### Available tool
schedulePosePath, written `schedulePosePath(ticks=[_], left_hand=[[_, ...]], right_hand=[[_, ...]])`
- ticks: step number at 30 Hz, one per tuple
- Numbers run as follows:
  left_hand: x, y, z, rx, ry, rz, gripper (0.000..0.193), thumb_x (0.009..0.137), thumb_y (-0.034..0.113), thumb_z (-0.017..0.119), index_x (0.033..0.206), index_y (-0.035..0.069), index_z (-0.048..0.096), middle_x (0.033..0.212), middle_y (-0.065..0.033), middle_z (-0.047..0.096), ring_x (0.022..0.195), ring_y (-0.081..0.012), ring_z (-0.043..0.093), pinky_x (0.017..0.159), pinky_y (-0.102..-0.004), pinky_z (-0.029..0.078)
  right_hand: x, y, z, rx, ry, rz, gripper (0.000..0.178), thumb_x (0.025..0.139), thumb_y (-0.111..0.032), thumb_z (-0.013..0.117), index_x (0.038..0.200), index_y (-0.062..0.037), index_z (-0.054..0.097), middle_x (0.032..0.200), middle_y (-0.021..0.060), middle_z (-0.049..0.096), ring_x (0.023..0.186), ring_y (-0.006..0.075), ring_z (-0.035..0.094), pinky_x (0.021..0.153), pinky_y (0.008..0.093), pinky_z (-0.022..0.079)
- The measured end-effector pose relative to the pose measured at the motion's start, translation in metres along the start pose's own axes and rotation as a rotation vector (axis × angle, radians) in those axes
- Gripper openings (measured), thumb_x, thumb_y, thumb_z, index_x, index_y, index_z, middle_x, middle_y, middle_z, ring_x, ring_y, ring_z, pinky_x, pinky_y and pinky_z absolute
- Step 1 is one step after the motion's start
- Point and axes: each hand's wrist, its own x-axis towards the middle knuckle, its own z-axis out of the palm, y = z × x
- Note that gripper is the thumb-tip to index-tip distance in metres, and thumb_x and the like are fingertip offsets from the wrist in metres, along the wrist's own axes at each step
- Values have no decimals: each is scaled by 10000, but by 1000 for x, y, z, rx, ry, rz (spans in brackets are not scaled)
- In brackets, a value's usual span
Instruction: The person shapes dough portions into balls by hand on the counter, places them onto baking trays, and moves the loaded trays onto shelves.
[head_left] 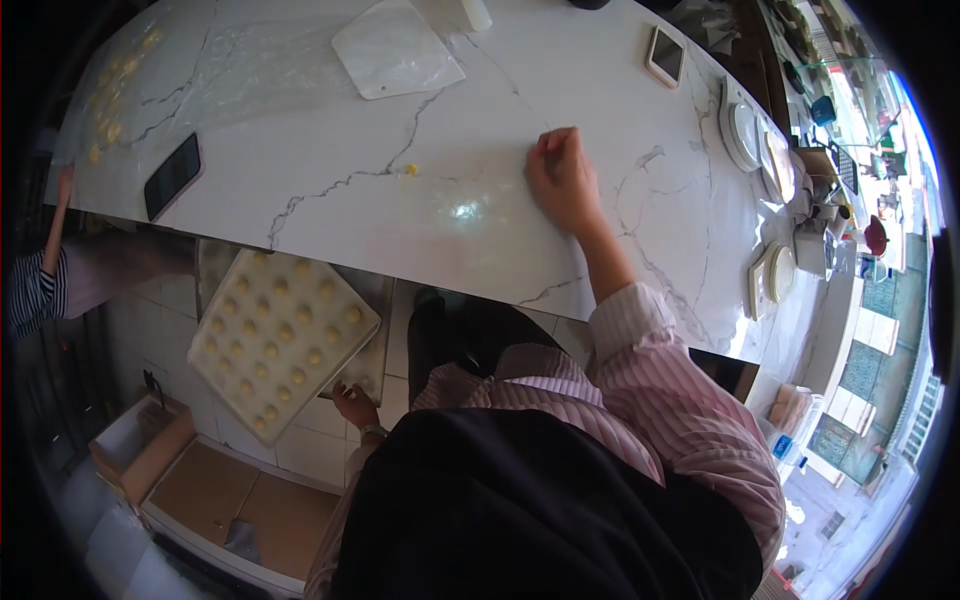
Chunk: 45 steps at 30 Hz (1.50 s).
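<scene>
My right hand (567, 185) rests over the white marbled table (340, 235), fingers curled in; whether anything is inside them is hidden. A small yellow crumb (411, 170) lies to its left on the tabletop. Down beside the table, my left hand (357, 405) is low with its fingers apart, close to the lower right edge of a white tray (240, 400). Rows of small pale yellow balls (286, 331) sit on that tray. Under it, part of a metal tray (372, 352) shows near my left hand; I cannot tell if my fingers touch it.
A dark phone (174, 177) and another phone (666, 56) lie on the table. Clear film (270, 75) and a white sheet (395, 55) are at the back. Scales (772, 273) line the right edge. A co-worker's arm (57, 230) reaches in at left; cardboard boxes (200, 480) stand below.
</scene>
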Motion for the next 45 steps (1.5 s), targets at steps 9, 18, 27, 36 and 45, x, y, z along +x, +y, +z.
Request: schedulePosePath(ticks=[9, 18, 27, 36, 45], left_hand=[[-23, 53, 37, -128, -71, 242, 305, 803, 59, 573, 1094, -4, 509, 1060, -132, 531, 781, -214, 574, 688, -326, 480], [-56, 56, 37, -61, -75, 274, 282, 804, 48, 567, 1078, -1, 521, 1035, -129, 535, 781, -212, 576, 660, -326, 479], [-57, 138, 6, -193, 45, 277, 249, 821, 37, 557, 1067, 15, 533, 1031, -102, 545, 796, -158, 563, 642, -268, 466], [-50, 226, -11, -638, 178, 406, 195, 865, 56, 539, 1052, 4, 525, 1012, -79, 559, 862, -127, 542, 715, -232, 445], [-101, 366, 11, -608, -374, 841, 412, 784, 55, 652, 1151, -19, 481, 1083, -113, 552, 977, -166, 543, 835, -279, 453]], right_hand=[[25, 40, -43, -237, -13, -149, 118, 800, -72, 505, 899, -41, 450, 847, 128, 516, 834, 302, 502, 780, 384, 371], [-43, 16, -72, 356, -200, 127, 548, 736, -69, 620, 1205, -79, 337, 1001, 124, 580, 934, 264, 571, 779, 355, 454], [-11, 17, -60, 659, -298, 68, 321, 817, -52, 576, 1093, -41, 413, 912, 46, 555, 946, 166, 542, 848, 305, 409], [25, 51, -70, -103, -86, -247, 144, 810, -100, 522, 950, -80, 491, 860, 104, 570, 856, 294, 536, 786, 387, 405], [-56, 38, -86, 1098, -42, 346, 268, 825, 30, 483, 1043, -75, 367, 1009, 33, 432, 974, 125, 437, 768, 270, 397]])
